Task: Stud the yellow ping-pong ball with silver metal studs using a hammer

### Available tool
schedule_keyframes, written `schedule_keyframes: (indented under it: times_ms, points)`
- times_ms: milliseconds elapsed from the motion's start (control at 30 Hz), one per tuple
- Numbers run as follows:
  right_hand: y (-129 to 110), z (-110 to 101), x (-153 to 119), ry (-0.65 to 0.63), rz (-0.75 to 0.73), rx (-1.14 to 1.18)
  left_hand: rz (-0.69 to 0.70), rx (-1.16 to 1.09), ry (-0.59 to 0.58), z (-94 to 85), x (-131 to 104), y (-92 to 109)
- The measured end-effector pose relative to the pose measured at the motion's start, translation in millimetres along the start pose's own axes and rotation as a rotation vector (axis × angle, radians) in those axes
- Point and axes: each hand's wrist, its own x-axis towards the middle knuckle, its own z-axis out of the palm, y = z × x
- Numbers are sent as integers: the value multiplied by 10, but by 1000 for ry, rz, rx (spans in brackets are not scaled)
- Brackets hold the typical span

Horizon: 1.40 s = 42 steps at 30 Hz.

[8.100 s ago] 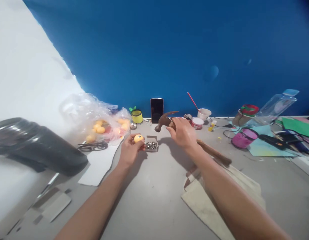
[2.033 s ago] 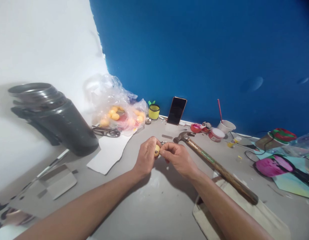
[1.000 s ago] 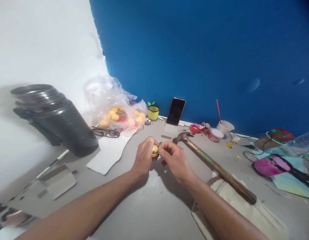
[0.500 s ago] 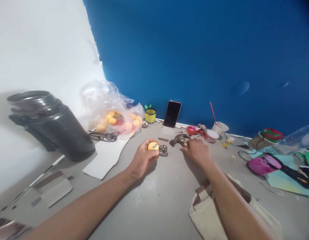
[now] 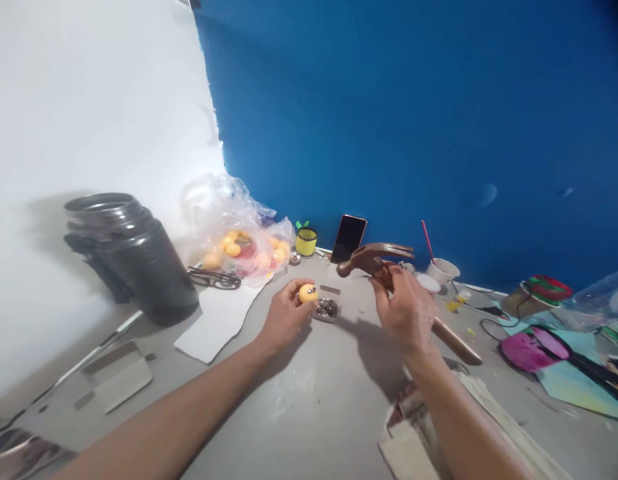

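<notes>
At centre frame your left hand (image 5: 285, 319) pinches a yellow-orange ball (image 5: 307, 293); your right hand (image 5: 406, 310) grips a hammer (image 5: 383, 261) with a dark brown head and brown wooden handle. The counter (image 5: 313, 393) is pale grey. At left stands a glossy black jar (image 5: 133, 253). The wall (image 5: 413, 120) behind is deep blue, white in the upper left. At right lies a magenta lid (image 5: 529, 332).

Hammer handle (image 5: 451, 339) partly behind right hand (image 5: 406, 313)

Single head-worn view, facing forward and down, close over grey table (image 5: 309, 407) — blue wall (image 5: 413, 120) behind
</notes>
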Motion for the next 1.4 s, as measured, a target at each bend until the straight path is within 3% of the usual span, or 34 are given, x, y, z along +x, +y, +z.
schedule_keyframes:
  times_ms: [67,167,400,533,700,800,900,1033,1233,1400]
  points:
    - [-115,-39,-24,75,-144,86,29,37,-15,-8,16,-23]
    - [-241,-61,-45,59,-268,128,84,90,-26,-10,23,-21]
    - [-180,-68,-3,229,-229,114,67,139,17,-18,12,43]
    - [-248,-66,-27,108,-271,86,143,177,7,-18,2,58]
    - [-297,-122,-34,-2,-142,8,174,213,46,-22,-1,53]
    - [-301,-136,-39,-58,-185,20,171,180,21,-25,4,47]
    - [-295,-143,-37,-40,-222,49,135,152,9,-21,4,61]
    - [-288,-156,-24,48,-147,41,76,128,2,-16,-5,95]
    - [-319,-132,-42,-53,-220,51,39,19,-90,-30,5,60]
    - [-127,-37,-4,-139,6,50,-80,-268,-171,-24,-8,77]
